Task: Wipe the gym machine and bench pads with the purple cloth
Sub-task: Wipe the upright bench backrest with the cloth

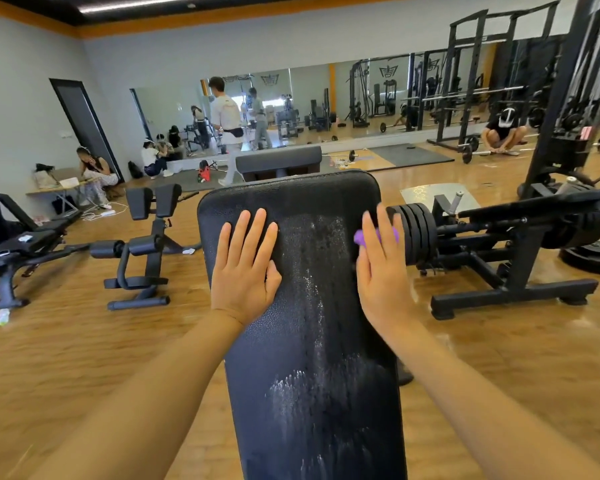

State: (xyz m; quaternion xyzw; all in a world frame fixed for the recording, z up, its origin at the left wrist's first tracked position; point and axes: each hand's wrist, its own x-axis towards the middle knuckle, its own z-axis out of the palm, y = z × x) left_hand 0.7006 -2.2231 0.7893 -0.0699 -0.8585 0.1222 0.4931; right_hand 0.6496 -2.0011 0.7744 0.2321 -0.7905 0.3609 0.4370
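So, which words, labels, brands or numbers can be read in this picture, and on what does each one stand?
No text can be read.
Mirror: crest-like emblems show in it, too small to read.
White T-shirt of a person: a faint mark on the back, blurred.
Dark T-shirt of a crouching person: a white graphic, no letters legible.
Bench pad, purple cloth, left hand, right hand: no label visible.

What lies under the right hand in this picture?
A purple cloth shows past the fingers of the right hand, pressed at the right edge of the bench pad. Most of the cloth is covered by the hand.
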